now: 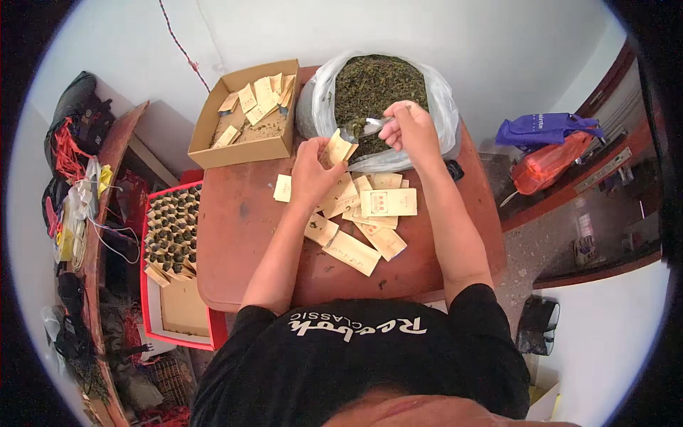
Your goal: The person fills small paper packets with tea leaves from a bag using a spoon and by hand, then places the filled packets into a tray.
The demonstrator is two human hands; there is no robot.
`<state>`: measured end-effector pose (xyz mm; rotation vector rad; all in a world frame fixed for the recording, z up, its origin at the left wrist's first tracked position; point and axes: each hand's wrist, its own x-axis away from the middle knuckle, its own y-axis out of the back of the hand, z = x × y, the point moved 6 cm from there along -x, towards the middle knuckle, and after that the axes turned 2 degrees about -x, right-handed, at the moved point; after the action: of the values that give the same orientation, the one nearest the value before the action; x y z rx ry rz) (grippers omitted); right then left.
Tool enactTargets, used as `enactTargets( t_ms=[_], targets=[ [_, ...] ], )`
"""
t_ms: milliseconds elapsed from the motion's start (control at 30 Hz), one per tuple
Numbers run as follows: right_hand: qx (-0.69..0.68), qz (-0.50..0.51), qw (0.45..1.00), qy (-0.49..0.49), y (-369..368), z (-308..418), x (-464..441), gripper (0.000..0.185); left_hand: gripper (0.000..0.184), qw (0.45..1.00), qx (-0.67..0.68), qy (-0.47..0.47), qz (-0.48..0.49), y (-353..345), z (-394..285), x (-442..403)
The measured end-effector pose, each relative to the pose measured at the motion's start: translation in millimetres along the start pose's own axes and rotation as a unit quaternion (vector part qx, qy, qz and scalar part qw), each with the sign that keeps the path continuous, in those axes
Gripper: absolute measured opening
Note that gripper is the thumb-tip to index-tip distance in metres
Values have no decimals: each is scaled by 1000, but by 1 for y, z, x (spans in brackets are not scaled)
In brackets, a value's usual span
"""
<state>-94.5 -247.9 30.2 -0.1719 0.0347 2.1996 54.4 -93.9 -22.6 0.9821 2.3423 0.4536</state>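
Note:
My left hand (313, 171) is closed around a small tan paper packet (337, 149), its mouth tilted toward the upper right. Between the fingers of my right hand (410, 129) is a metal spoon (373, 125), its bowl close by the packet's mouth. Dark bits show at that mouth; whether they lie on the spoon or in the packet I cannot tell. Just behind both hands stands a clear plastic bag (445, 99) full of dark green dried leaves (377, 82). Below the hands, several flat tan packets (388, 202) lie in a loose pile on the reddish-brown table (249, 263).
A cardboard box (245, 154) at the table's back left holds several packets. Left of the table, a red box (151, 313) contains rows of upright open packets (171, 231). A small black object (454, 169) sits near the right edge. Blue and orange bags (544, 131) are farther right.

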Motion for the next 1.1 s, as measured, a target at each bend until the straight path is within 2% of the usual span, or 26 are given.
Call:
enactTargets(
  t_ms=[67, 200, 300, 433, 567, 700, 733, 867, 1100],
  targets=[
    [62, 14, 998, 22, -11, 8, 11, 25, 46, 1000, -3, -5, -4, -1, 0, 0],
    [237, 66, 947, 204, -38, 25, 35, 23, 49, 1000, 1, -2, 11, -3, -2, 3],
    [250, 62, 938, 231, -37, 37, 42, 19, 49, 1000, -5, -7, 3, -2, 1, 4],
    [191, -24, 967, 165, -4, 38, 23, 20, 48, 1000, 18, -9, 3, 0, 4, 7],
    [310, -88, 937, 136, 30, 14, -13, 29, 48, 999, 32, -1, 6, 3, 3, 9],
    [358, -53, 926, 106, 16, -32, -37, 31, 47, 999, 34, 2, 10, 2, 7, 8],
    [307, -51, 945, 100, 7, -35, -34, 29, 48, 999, 36, 3, 9, 1, 7, 8],
    [125, -68, 989, -34, -12, -46, -28, 24, 48, 999, 41, 8, 3, 1, 11, 8],
    [21, -59, 997, -54, 7, -51, -33, 24, 48, 999, 39, -6, -1, 1, 10, 8]
  ],
)
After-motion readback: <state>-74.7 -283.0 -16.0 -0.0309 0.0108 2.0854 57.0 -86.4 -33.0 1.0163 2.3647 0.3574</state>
